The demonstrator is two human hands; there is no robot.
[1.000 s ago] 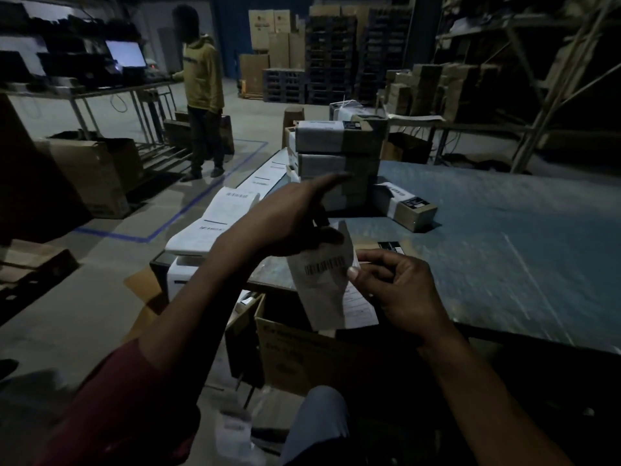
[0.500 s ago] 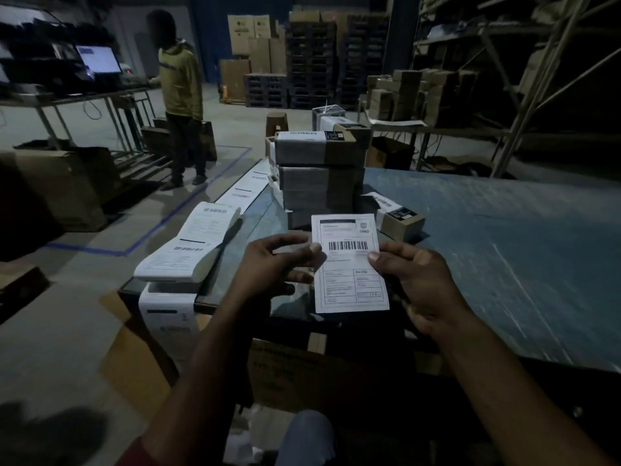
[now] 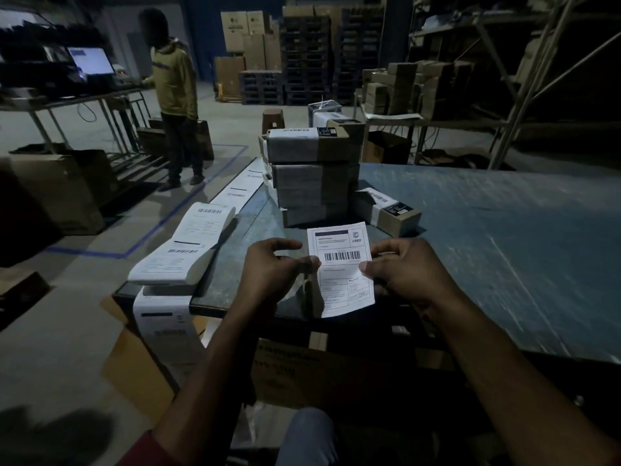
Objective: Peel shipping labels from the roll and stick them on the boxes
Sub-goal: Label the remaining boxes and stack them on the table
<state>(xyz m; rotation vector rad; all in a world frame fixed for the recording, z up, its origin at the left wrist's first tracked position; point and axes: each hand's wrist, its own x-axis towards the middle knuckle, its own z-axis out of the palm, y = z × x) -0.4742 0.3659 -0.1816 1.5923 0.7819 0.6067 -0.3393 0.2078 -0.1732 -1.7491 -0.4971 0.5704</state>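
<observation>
Both hands hold one shipping label [image 3: 341, 267] above the near edge of the bench [image 3: 470, 230]: the left hand [image 3: 272, 270] pinches its left edge, the right hand [image 3: 400, 269] its right edge. The stack of boxes [image 3: 312, 173] stands just behind.

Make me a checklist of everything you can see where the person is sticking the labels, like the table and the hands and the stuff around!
Surface: blue-grey table, scuffed, edge near the person.
Job's things: one shipping label held upright, barcode facing the camera; label strip lying folded at the table's left corner and hanging over the edge; stack of boxes behind the label; single small box beside the stack, already labelled.
Clutter: open carton under the table edge.
Grippers: left hand pinches the label's left edge; right hand pinches its right edge.
Cables: a wire hangs under the far bench.
Surroundings: a person in a yellow top at a lit screen; stacked cartons; shelving.
</observation>
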